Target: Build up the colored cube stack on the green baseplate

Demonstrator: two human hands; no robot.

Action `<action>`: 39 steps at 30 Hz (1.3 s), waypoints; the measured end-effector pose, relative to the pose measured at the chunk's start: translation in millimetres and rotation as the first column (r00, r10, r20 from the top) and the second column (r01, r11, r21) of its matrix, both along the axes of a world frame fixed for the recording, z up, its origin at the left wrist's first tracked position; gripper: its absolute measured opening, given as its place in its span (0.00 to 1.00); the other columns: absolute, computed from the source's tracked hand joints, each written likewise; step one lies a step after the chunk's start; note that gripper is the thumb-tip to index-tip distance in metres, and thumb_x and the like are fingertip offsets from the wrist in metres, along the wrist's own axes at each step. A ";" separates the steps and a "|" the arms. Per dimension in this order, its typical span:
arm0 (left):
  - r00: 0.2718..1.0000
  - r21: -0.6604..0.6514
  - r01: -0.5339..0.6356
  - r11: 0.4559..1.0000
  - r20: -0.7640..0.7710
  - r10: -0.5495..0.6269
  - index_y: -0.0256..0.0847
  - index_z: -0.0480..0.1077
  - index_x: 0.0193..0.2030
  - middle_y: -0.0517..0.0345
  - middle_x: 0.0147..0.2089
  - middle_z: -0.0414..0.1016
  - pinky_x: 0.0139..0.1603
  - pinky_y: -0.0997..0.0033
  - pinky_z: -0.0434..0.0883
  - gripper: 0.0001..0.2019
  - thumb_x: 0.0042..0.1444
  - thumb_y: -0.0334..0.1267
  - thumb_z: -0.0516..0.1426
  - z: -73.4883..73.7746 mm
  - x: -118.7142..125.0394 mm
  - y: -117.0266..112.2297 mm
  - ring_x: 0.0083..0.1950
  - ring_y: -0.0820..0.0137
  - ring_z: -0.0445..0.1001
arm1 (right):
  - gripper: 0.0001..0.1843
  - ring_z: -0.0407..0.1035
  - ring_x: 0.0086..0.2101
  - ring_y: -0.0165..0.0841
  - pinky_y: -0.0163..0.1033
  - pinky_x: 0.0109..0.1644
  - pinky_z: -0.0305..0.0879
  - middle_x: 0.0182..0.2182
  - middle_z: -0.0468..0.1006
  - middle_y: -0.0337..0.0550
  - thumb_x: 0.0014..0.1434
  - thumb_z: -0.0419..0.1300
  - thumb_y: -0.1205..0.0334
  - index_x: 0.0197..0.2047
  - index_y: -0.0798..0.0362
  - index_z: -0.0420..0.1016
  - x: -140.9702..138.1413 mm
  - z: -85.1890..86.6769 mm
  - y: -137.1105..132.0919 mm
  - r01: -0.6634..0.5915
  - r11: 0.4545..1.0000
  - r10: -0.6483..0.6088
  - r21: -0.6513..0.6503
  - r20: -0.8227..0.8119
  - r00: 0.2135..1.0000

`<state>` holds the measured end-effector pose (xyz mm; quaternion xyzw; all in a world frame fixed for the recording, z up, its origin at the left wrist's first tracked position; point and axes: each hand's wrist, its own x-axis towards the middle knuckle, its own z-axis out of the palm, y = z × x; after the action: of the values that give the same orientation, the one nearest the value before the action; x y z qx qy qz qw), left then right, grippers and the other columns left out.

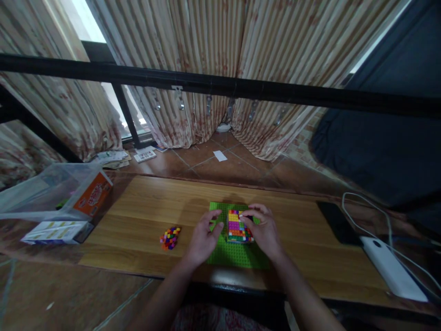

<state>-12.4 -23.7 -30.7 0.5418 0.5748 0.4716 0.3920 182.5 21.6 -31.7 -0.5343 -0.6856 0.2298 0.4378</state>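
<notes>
A green studded baseplate (237, 259) lies on the wooden board. On it stands a block of multicoloured toy bricks (236, 227), with yellow, magenta, orange, green and red parts. My right hand (263, 230) is over the block's right side, thumb and forefinger pinched around a small whitish brick (241, 216) at its upper part. Just left of the block, my left hand (205, 236) hovers with thumb and fingers apart and nothing between them. A small heap of loose toy bricks (170, 238) sits further left on the board.
Around the work lies the low wooden board (138, 216). At its right end are a black phone (339, 223) and a white power bank (392, 269) with a cable. A clear plastic bin (51, 184) and a white box (57, 232) stand left. A black rail (206, 85) crosses behind.
</notes>
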 end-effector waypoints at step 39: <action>0.948 0.002 0.299 0.954 0.115 -0.297 0.40 0.77 0.36 0.60 0.35 0.79 0.44 0.70 0.72 0.10 0.53 0.31 0.54 -4.2 39.6 64.5 0.37 0.72 0.75 | 0.16 0.68 0.28 0.33 0.37 0.34 0.64 0.25 0.76 0.37 0.44 0.68 0.49 0.30 0.52 0.76 6.4 -2.3 22.9 -0.137 0.920 0.069 -0.368 -0.192 0.979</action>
<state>27.3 40.8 -34.9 0.5916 0.4666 0.4328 0.4950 188.9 44.5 -33.9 -0.5494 -0.6143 0.4269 0.3723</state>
